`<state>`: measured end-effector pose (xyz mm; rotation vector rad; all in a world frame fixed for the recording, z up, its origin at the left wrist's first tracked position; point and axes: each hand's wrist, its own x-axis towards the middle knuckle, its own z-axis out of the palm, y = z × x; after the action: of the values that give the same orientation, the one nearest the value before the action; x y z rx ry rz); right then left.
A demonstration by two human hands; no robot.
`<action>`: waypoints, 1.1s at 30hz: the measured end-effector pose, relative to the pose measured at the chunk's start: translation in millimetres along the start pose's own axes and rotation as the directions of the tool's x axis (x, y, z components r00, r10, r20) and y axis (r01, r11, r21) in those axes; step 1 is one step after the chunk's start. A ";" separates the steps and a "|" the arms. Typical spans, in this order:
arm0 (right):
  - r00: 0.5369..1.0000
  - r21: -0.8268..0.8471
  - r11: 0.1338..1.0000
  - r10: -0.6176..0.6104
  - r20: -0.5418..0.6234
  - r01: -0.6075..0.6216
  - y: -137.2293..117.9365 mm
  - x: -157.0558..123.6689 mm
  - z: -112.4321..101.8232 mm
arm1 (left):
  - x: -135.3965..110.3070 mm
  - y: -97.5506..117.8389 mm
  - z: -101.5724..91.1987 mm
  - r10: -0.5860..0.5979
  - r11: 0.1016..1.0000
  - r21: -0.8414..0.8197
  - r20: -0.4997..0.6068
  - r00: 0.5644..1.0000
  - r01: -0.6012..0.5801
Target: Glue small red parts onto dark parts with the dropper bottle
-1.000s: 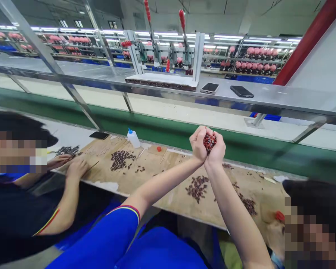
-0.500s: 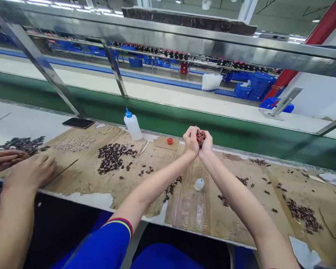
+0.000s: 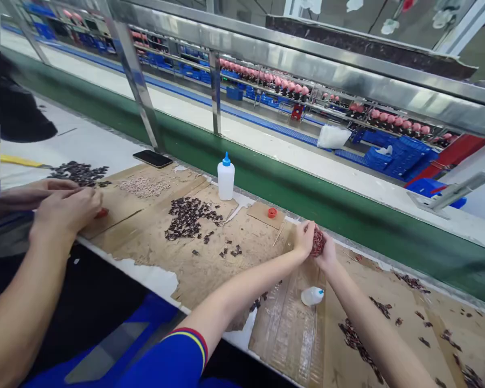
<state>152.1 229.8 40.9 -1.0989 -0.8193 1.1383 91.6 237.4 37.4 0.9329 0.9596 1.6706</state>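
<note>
My left hand (image 3: 304,238) and my right hand (image 3: 329,256) are cupped together just above the cardboard-covered bench (image 3: 210,258), closed round a bunch of small red and dark parts (image 3: 317,242). Below my wrists a small white bottle with a blue tip (image 3: 312,295) lies on its side. A pile of dark small parts (image 3: 188,217) is spread to the left of my hands, and more dark parts (image 3: 358,339) are scattered to the right under my right forearm.
An upright white squeeze bottle (image 3: 226,178) and a red cap (image 3: 272,212) stand at the bench's back edge, before a green conveyor belt (image 3: 339,210). A phone (image 3: 152,158) lies further left. A co-worker's hands (image 3: 60,207) work at the left beside another dark pile (image 3: 78,172).
My joined hands have come down from chest height to just above the bench, still holding the bunch. The view has swung left and down, showing more of the co-worker's hands.
</note>
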 end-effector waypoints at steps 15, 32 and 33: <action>0.927 -0.461 0.862 -0.024 0.375 0.209 14.6 -24.9 -52.9 | 14.0 2.8 -82.4 -0.212 0.919 0.380 0.695 0.687 -0.101; 0.732 -0.737 0.287 0.147 0.665 0.612 0.8 -86.8 -103.3 | -24.5 20.1 -102.5 -0.435 0.448 0.356 0.888 0.147 -0.820; 0.728 -0.752 0.203 0.191 0.659 0.627 0.1 -87.5 -103.4 | -26.5 19.2 -99.7 -0.457 0.412 0.358 0.877 0.150 -0.838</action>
<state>225.9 119.5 13.8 -1.4688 -2.4740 0.5643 1.5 190.5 11.3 2.6763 0.5698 0.0566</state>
